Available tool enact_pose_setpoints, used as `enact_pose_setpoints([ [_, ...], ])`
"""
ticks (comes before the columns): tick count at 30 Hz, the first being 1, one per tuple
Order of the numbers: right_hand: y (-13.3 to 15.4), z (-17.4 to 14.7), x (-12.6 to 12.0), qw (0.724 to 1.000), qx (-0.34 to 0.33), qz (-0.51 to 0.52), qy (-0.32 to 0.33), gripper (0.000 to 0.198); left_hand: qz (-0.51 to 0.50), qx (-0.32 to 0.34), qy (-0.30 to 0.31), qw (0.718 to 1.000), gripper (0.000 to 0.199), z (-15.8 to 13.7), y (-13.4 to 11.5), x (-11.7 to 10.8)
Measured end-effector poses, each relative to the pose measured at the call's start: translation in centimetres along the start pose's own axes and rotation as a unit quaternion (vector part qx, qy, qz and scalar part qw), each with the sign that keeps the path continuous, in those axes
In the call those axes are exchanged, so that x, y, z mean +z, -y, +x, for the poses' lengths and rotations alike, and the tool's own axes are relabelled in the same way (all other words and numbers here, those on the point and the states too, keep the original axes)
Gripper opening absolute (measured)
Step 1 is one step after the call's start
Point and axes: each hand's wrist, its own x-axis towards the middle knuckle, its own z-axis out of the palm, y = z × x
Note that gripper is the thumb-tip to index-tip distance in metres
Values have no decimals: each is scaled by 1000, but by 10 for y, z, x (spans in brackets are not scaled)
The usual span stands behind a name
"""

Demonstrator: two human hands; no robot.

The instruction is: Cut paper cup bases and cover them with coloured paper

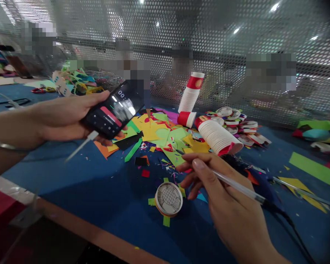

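My left hand (68, 117) is closed around a smartphone (114, 110) whose lit screen shows digits and a red bar. A white cable (85, 143) hangs from the phone's lower end. My right hand (231, 205) has curled fingers, with a slim, translucent pen-like stick (236, 186) lying across it from between thumb and fingers. A black cord appears to run on from the stick's dark rear end. Just left of the right fingertips sits a round white paper-cup base (169, 198) with a drawn grid inside and green paper tabs around its edge.
Cut coloured paper (159, 132) heaps mid-table. A leaning cup stack (191, 93) and a lying cup stack (220, 135) stand behind, beside a pile of cup bases (236, 123). Scissors (41, 90) lie at the left. A perforated metal screen (220, 44) closes off the back.
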Motion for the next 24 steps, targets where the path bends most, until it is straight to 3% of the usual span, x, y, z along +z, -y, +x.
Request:
enact_pose_setpoints([
  [2, 0, -1, -1, 1000, 3, -11, 14, 21, 90, 14, 0, 996, 56, 27, -5, -12],
  [6, 0, -1, -3, 999, 5, -41, 26, 21, 193, -36, 25, 980, 73, 90, -3, -41],
  [9, 0, 0, -4, 998, -7, -63, 26, 21, 234, -92, 36, 967, 81, 132, 4, -62],
  [11, -1, 1, -4, 997, -15, -73, 23, 20, 235, -95, 41, 966, 82, 152, 8, -70],
  [18, -4, 6, -5, 992, 5, -120, 38, 18, 237, -83, 74, 965, 69, 197, 15, -78],
  [24, -4, 11, -6, 986, -6, -165, 36, 15, 271, -30, 88, 958, 65, 223, 9, -84],
])
